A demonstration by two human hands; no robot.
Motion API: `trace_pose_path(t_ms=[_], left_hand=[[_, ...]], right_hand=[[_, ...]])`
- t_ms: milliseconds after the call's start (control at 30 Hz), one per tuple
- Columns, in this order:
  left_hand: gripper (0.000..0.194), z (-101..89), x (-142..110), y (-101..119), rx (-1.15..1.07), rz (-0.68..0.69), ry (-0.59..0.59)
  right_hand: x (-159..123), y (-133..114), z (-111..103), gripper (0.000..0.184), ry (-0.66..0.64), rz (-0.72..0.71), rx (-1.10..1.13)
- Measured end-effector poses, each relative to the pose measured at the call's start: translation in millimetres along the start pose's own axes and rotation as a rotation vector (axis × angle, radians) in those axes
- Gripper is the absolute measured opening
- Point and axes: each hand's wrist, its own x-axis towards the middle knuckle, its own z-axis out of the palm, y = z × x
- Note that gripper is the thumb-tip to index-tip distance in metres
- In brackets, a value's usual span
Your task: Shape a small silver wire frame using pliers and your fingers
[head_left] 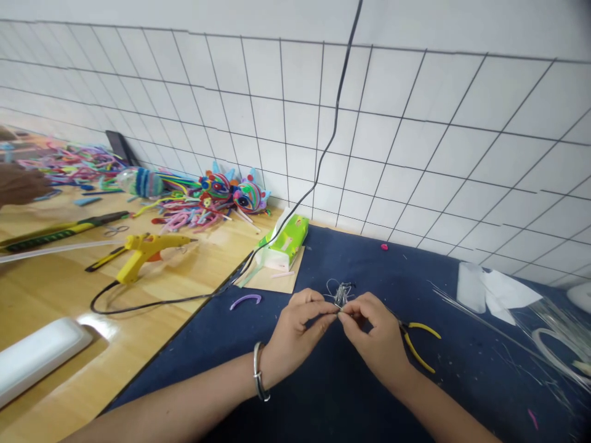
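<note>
My left hand (307, 323) and my right hand (369, 326) meet over the dark blue mat, thumbs and forefingers pinched together. Between the fingertips is a short bit of thin silvery wire (340, 309), mostly covered by them. Just beyond the fingers sits a small tangle of thin grey wires (342, 291) with curled ends; whether it is joined to the pinched bit, I cannot tell. Beside my right wrist lie pliers with yellow handles (422, 347), their jaws partly hidden behind the hand. A curved purple piece (245, 300) rests left of my left hand.
A yellow glue gun (143, 251) lies on the wooden table, its black cord (318, 166) crossing behind my hands. Green tissue pack (289, 240) at the back. Colourful pipe cleaners (184, 209) are heaped left, near another person's hand (21, 184). Loose wires (549, 332) spread right.
</note>
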Motion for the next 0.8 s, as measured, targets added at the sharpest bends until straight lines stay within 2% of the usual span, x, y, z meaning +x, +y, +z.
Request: trace_pose_path(t_ms=[233, 400, 467, 533, 700, 800], left_hand=[[0.012, 5.2, -1, 1, -0.214, -0.204, -0.035], [0.014, 14.2, -5, 2, -0.524, -0.468, 0.032], [0.014, 16.6, -6, 2, -0.595, -0.532, 0.058], [0.013, 16.9, -5, 3, -0.578, -0.540, 0.071], [0.013, 12.8, -2, 3, -0.373, -0.479, 0.066], [0.011, 11.5, -1, 1, -0.258, -0.394, 0.039]], right_hand=[[-7, 10, 9, 0.012, 0.070, -0.246, -0.299], [-9, 10, 13, 0.016, 0.045, -0.295, -0.376], [-11, 11, 15, 0.017, 0.022, -0.291, -0.383], [-11, 12, 17, 0.018, -0.002, -0.284, -0.389], [-11, 13, 18, 0.020, -0.011, -0.277, -0.374], [-11, 12, 16, 0.019, -0.009, -0.249, -0.334]])
